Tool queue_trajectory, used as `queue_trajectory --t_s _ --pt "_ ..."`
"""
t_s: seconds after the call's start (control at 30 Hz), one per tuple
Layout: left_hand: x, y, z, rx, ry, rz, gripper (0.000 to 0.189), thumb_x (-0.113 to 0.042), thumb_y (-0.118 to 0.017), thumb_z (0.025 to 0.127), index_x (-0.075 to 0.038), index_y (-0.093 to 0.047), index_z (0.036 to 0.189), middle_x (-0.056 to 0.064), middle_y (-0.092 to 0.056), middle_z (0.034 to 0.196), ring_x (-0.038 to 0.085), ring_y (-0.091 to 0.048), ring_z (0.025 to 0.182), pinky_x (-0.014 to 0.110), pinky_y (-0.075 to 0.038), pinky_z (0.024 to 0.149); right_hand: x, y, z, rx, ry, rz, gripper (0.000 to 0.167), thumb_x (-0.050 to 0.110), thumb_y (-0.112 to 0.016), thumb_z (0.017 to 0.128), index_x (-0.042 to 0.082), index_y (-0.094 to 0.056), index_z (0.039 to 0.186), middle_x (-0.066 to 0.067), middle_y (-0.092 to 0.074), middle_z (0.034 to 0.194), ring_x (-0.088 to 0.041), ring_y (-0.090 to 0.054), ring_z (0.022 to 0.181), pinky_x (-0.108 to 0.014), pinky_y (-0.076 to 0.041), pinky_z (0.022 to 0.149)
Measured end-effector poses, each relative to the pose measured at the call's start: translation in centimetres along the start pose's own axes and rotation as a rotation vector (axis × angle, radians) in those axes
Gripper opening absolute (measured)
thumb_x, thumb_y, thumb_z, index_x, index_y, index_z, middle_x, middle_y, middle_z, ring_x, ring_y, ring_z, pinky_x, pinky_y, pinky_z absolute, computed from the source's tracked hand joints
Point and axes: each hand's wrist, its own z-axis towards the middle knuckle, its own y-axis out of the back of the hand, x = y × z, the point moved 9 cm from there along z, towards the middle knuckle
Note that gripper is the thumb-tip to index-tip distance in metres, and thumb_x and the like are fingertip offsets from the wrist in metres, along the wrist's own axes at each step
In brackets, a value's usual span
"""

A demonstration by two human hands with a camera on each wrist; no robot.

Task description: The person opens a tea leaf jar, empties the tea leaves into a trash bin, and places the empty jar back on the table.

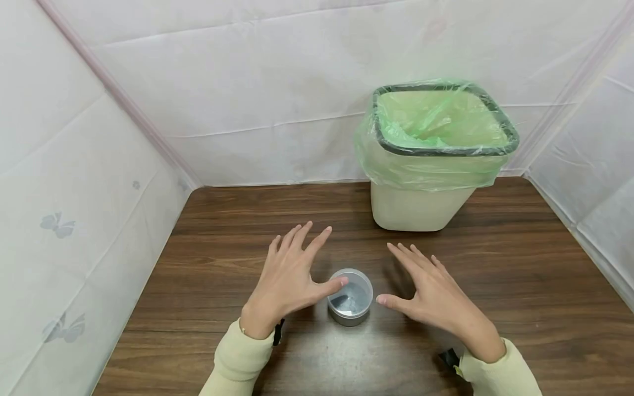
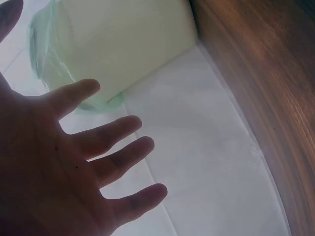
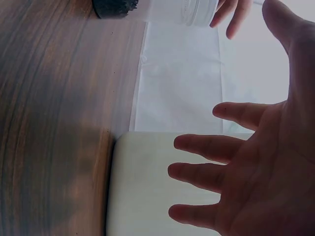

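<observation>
A clear round jar (image 1: 354,301) stands upright on the wooden table between the two hands. Seen from the side in the right wrist view, it has dark, rough-looking contents (image 3: 114,8) at its bottom and ridges round its top end. My left hand (image 1: 289,278) is spread to the left of the jar, palm down, its thumb overlapping the rim in the head view. On the other side, my right hand (image 1: 438,294) has its fingers extended forward and its thumb pointing towards the jar. Neither hand holds anything.
A cream waste bin (image 1: 421,206) stands at the back right of the table (image 1: 238,220). Its dark rim (image 1: 446,150) holds down a green plastic bag (image 1: 436,176) that hangs over the outside. White sheeting (image 1: 277,82) encloses the back and sides.
</observation>
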Motion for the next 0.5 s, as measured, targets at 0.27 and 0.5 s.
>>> queue_trajectory --t_s 0.27,0.5 --pt "-0.39 -0.29 -0.16 0.007 -0.017 -0.006 0.096 -0.087 -0.047 0.08 -0.029 -0.042 0.156 0.013 -0.041 0.155 0.034 -0.037 0.142 0.064 -0.031 0.108 0.08 -0.47 -0.14 0.022 0.009 0.003 0.102 0.075 -0.069 0.078 0.024 -0.034 0.159 -0.013 -0.039 0.157 -0.039 -0.033 0.145 -0.071 -0.022 0.109" --pt "-0.76 -0.58 -0.12 0.019 -0.031 -0.01 0.095 -0.088 -0.046 0.081 -0.029 -0.042 0.155 0.013 -0.042 0.154 0.034 -0.04 0.14 0.062 -0.034 0.106 0.31 -0.82 -0.07 0.023 0.029 0.003 0.102 0.075 -0.069 0.077 0.022 -0.036 0.158 -0.015 -0.042 0.155 -0.041 -0.037 0.142 -0.072 -0.024 0.108"
